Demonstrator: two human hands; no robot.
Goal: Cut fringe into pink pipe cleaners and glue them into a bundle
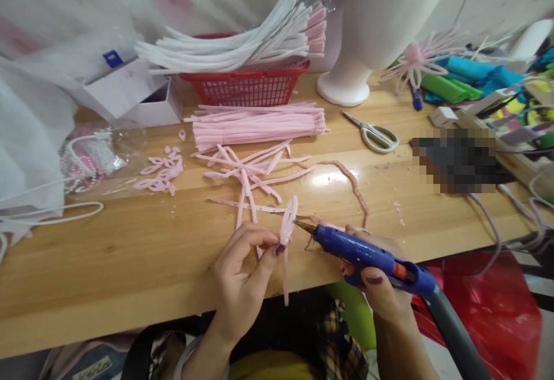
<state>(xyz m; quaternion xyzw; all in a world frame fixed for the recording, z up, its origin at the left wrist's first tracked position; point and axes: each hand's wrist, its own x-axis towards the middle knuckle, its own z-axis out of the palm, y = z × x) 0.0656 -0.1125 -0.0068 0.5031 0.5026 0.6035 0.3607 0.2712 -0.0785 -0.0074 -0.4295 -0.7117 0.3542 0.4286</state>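
My left hand [246, 267] pinches a pink pipe cleaner [285, 276] between thumb and fingers; its upper end is bent into a narrow upright loop, and its straight tail hangs down past the table edge. My right hand [381, 276] is wrapped round a blue glue gun [359, 250], whose nozzle points left and is at the right side of the loop; whether they touch I cannot tell. Behind my hands lie loose pink pipe cleaners [242, 164] and a thin measuring tape [352, 181] curving across the wood.
Beyond are a pink bundle [259, 126], a red basket [246, 87] of white stems, scissors [376, 136] and a white stand [346, 89]. Small pink loops [162, 172], a bag of beads [93, 158] and a box [160, 106] lie left. Cables and a power strip [489, 132] are right.
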